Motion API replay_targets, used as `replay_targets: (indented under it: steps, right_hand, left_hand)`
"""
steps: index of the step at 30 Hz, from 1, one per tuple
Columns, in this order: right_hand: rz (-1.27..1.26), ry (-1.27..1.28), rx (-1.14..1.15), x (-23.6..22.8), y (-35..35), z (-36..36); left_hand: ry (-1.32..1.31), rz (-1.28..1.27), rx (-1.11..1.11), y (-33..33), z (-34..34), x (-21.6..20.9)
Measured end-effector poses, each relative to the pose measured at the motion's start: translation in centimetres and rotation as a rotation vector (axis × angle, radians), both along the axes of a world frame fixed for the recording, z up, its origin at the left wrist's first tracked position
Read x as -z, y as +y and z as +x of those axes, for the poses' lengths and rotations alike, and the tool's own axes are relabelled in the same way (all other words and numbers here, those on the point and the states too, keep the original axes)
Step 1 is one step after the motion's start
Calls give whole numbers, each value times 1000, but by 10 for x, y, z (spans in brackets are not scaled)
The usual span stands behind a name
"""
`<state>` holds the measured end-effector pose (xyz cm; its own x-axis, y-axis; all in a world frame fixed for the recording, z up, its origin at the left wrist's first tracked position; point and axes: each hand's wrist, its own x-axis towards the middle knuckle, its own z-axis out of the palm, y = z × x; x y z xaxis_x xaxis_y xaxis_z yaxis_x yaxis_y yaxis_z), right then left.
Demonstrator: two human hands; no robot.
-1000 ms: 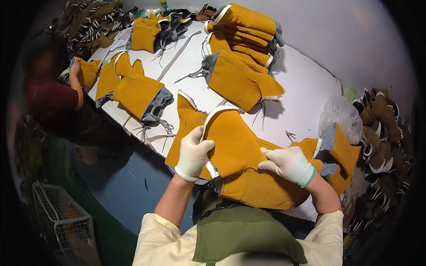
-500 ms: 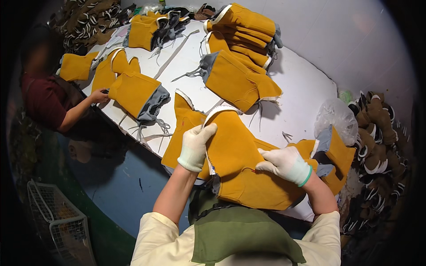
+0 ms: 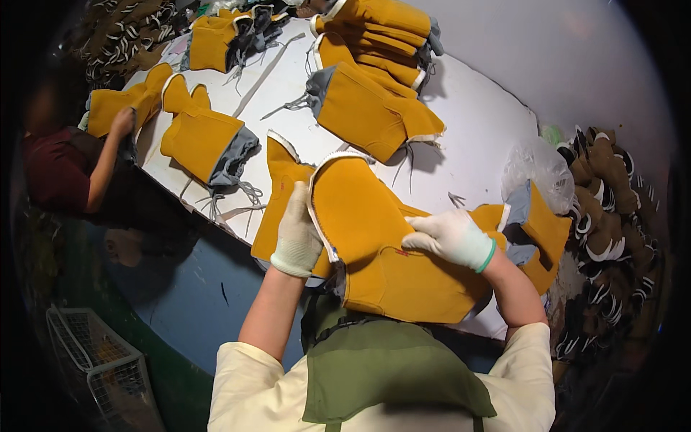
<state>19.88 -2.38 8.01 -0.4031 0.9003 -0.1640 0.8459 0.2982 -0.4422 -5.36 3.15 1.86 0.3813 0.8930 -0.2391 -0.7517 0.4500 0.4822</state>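
Note:
A mustard-yellow boot upper (image 3: 360, 209) with a white-stitched edge is held up in front of my apron. My white-gloved left hand (image 3: 297, 234) is at its left white edge, thumb up; the other fingers are hidden behind the material. On the right, my gloved right hand (image 3: 453, 239) grips the same upper, with thumb and fingertips at a fold near its small red mark. Directly behind it, on the table, lies another yellow upper (image 3: 277, 194). To the right of my right hand is a further upper with grey lining (image 3: 551, 230).
Several yellow uppers (image 3: 360, 111) are piled on the white table (image 3: 482, 108); more (image 3: 205, 144) lie left with grey laces. A co-worker (image 3: 57, 165) stands at the left edge, handling one. Brown pieces (image 3: 612, 216) are heaped right beside a clear plastic bag (image 3: 536, 176). A wire basket (image 3: 108, 360) stands lower left.
My left thumb has lifted from the front of the upper toward its edge. My right hand has shifted slightly up and left on the material. The co-worker's hand has moved to another upper.

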Motion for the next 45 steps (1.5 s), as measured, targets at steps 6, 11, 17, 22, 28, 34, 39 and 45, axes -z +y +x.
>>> replay_targets:
  steps: [6, 11, 17, 22, 28, 34, 39, 45]
  right_hand:
    - [-201, 98, 86, 20, 18, 16]
    - [-240, 121, 90, 32, 25, 21]
    - [-298, 121, 99, 29, 29, 16]
    - [-327, 103, 103, 32, 30, 16]
    - [-364, 141, 106, 39, 30, 18]
    - [-386, 132, 108, 48, 29, 23]
    - [-239, 38, 129, 10, 15, 15]
    - [-110, 92, 2, -123, -3, -4]
  left_hand:
    - [-29, 31, 255, -37, -5, 46]
    - [377, 136, 295, -51, 2, 18]
    - [601, 236, 75, -55, 20, 26]
    - [961, 440, -23, -50, 24, 17]
    - [1118, 478, -53, -45, 26, 15]
    - [1018, 441, -82, -46, 31, 7]
    - [972, 511, -98, -43, 38, 2]
    - [471, 455, -133, -24, 28, -63]
